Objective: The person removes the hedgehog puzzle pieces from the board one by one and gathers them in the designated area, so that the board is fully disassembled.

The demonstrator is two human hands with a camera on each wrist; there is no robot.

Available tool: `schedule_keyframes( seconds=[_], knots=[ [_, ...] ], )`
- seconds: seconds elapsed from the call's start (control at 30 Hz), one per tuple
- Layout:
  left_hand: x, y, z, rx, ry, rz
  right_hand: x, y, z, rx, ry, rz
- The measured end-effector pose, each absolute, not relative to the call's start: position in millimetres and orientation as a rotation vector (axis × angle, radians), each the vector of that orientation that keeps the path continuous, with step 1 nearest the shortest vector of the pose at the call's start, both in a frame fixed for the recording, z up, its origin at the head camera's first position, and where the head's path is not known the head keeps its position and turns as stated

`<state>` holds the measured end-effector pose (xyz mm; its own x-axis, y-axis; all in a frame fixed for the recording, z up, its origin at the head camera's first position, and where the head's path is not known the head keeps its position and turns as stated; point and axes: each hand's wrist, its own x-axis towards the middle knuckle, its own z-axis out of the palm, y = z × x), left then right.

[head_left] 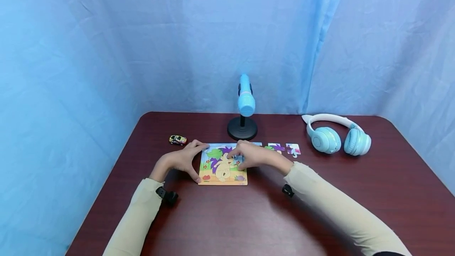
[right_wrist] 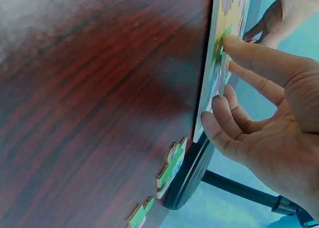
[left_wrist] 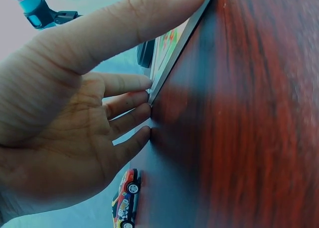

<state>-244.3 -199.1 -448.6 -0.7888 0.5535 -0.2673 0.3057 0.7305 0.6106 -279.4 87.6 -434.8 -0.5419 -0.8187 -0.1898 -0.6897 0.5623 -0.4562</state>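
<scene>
A jigsaw puzzle (head_left: 222, 174) with a purple-spined cartoon animal lies flat in its frame on the table. My left hand (head_left: 185, 158) spans its left side, thumb at the near corner and fingertips near the far corner. In the left wrist view the fingers (left_wrist: 130, 83) are fairly straight and touch the frame's edge. Over the puzzle's right part, my right hand (head_left: 254, 155) pinches a puzzle piece (right_wrist: 223, 78) between thumb and fingers, with the piece tilted close over the board. The spot beneath that hand is partly hidden in the head view.
Loose puzzle pieces (head_left: 293, 148) lie right of the puzzle. A toy car (head_left: 178, 140) stands beyond the left hand. Behind the puzzle is a blue microphone (head_left: 246, 102) on a round black base (head_left: 242, 129). Headphones (head_left: 326, 140) rest at the table's back right.
</scene>
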Motion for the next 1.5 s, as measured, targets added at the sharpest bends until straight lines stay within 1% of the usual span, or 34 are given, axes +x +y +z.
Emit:
schedule_keyframes(
  seconds=[0.53,0.8,1.13,1.5],
  knots=[
    [-250.7,-200.7,-451.7,0.664,2.506,0.768,-277.7,83.6,-433.5,-1.197,2.486,-0.448],
    [-248.2,-200.2,-453.1,0.666,2.492,0.786,-275.4,92.3,-433.3,-1.168,2.543,-0.481],
    [-246.7,-204.0,-451.7,0.673,2.498,0.803,-275.1,129.3,-426.8,-1.194,2.605,-0.596],
    [-245.8,-208.4,-451.5,0.680,2.514,0.792,-273.9,194.6,-420.0,-1.203,2.659,-0.553]
  ],
)
